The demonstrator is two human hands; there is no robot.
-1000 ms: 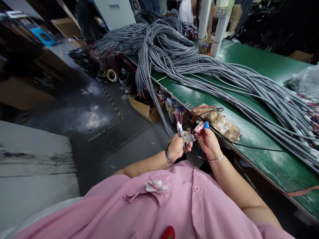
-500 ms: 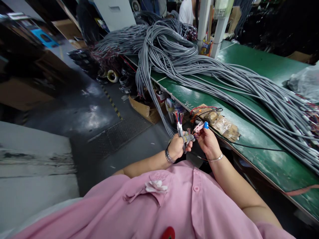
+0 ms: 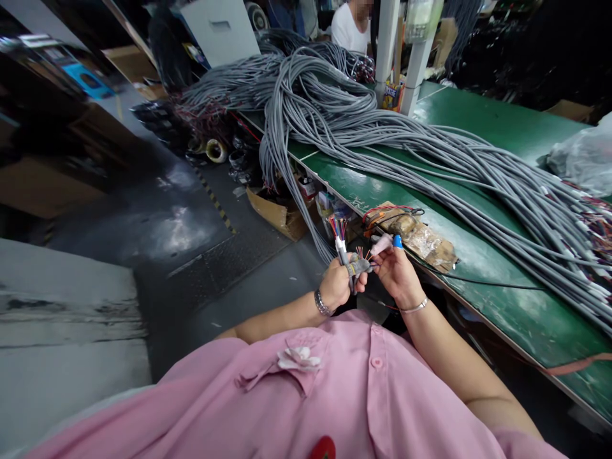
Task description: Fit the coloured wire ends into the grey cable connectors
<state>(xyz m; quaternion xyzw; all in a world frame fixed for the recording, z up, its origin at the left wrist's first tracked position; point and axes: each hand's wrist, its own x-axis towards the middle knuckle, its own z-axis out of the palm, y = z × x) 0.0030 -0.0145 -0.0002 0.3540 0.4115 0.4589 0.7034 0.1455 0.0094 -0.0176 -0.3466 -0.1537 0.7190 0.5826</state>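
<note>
My left hand is closed around a grey cable whose stripped end fans out in thin coloured wires. Grey covers with a yellow mark sit on its thumb and finger. Beside that, more fine orange-red wires stick up from the same hand. My right hand is close by on the right, its fingertips pinched at the wires; whatever lies between them is too small to name. Pinkish-white wrapping covers one of its fingers, and a blue cover is on another fingertip.
A long heap of grey cables runs over the green table. At the near table edge lies a taped brown board with wires. A cardboard box stands on the floor below. Across the table is a person in white.
Both hands stay together at the wires. The wrapped finger of my right hand has shifted slightly and is blurred, and the coloured wire end has moved a little left.
</note>
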